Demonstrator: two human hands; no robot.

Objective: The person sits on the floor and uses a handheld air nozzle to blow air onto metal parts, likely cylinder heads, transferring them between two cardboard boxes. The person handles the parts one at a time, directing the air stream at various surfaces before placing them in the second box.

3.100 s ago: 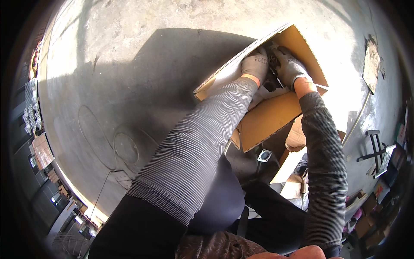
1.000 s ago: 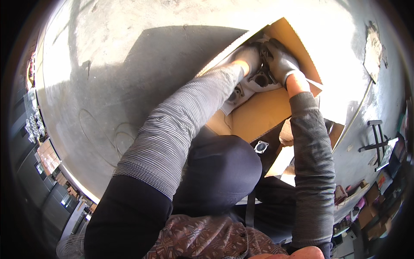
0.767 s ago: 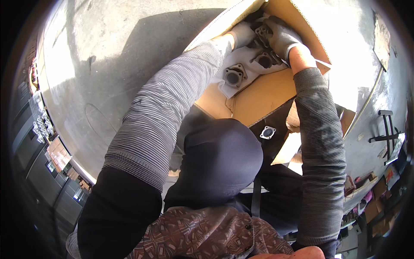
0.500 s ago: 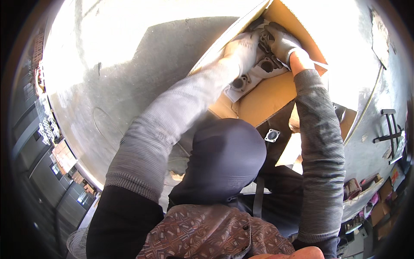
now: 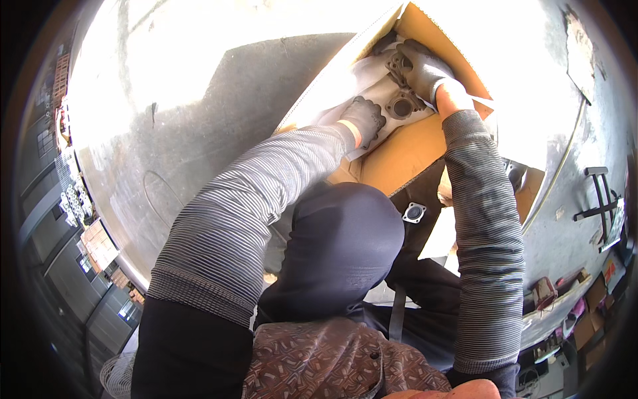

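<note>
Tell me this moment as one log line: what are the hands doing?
left hand: inside carton, grip hidden | right hand: on flanged metal part

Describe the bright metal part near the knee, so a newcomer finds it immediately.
Find the open cardboard box at the picture's top. Just outside its near side, right of the bent knee, is the metal part: a bright, four-cornered flange with a dark centre, unlike the duller parts inside.

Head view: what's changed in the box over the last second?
The left hand moved back from the far end of the cardboard box toward the person, and now covers the spot where the nearest flanged part showed; its grip is hidden. The right hand stays at the far flanged part, and the middle flanged part lies where it did.
</note>
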